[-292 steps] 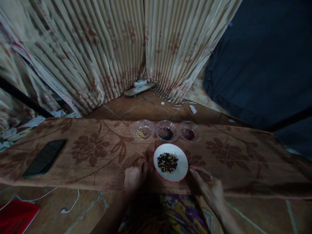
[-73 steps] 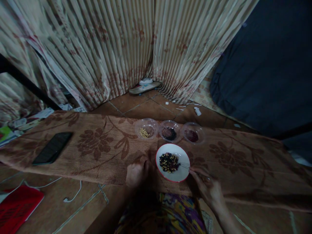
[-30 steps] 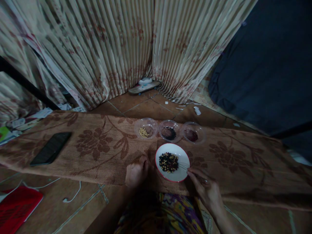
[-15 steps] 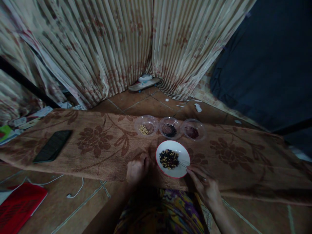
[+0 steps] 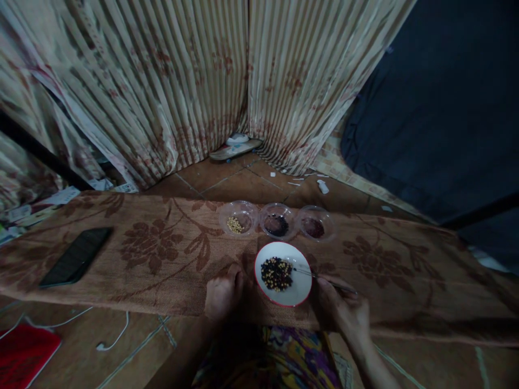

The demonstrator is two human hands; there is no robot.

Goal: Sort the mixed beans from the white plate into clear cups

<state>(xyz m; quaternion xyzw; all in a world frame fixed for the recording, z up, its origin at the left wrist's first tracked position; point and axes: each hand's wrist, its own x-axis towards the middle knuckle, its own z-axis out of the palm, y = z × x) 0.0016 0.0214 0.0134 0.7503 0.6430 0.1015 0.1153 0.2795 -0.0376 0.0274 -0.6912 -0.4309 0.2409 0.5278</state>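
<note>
My right hand (image 5: 344,305) is closed around thin metal tweezers (image 5: 334,283), whose tips reach over the right side of a white bowl with a red rim (image 5: 300,287). A dark bean lies at or between the tips; I cannot tell if it is gripped. Mixed black, dark red and yellowish beans (image 5: 276,274) are heaped in the bowl's left half. To the left of the bowl my left hand (image 5: 223,292) rests on the cloth as a loose fist. Behind the bowl stand three clear plastic cups: one with yellow beans (image 5: 234,225), one with black beans (image 5: 279,223), one with dark red beans (image 5: 314,228).
A brown flowered cloth (image 5: 154,243) covers the long narrow table. At its left lies a dark phone (image 5: 77,256). A skateboard (image 5: 236,149) and white scraps are on the tiled floor beyond, before striped curtains (image 5: 194,81). A white cable (image 5: 119,335) lies on the floor.
The tweezers have drawn back a little to the right within the bowl, with a dark bean now at their tips. The whole view has shifted slightly; my left hand stays in place.
</note>
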